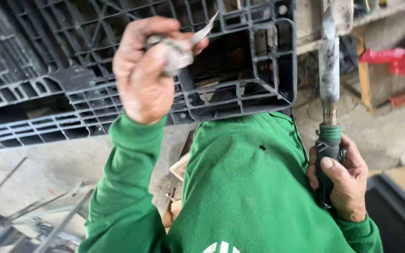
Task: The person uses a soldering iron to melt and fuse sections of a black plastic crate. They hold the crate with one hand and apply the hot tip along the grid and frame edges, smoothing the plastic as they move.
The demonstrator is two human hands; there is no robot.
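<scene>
Black plastic pallet (94, 89), a ribbed grid of open cells, fills the upper left of the view, its corner leg reaching down toward the person's green sweatshirt (244, 187). Below it lies a pale concrete floor (57, 164), with thin metal rods (38, 220) lying at the lower left. Off to the right, past the pallet's edge, stands a rough wooden shelf frame (366, 79) with something red (399, 56) resting on it.

Raised in front of the pallet, the left hand (146, 75) has its grip closed tight round a crumpled grey wad (174, 54), from which a thin pale strip (205, 30) sticks up and to the right between thumb and fingers. Whether the wad touches the pallet cannot be told.

Lower right, the right hand (343, 180) has its grip wrapped round the dark handle of a heat tool (329, 93), held upright beside the sweatshirt; its grimy metal barrel rises past the pallet's right edge, apart from it.
</scene>
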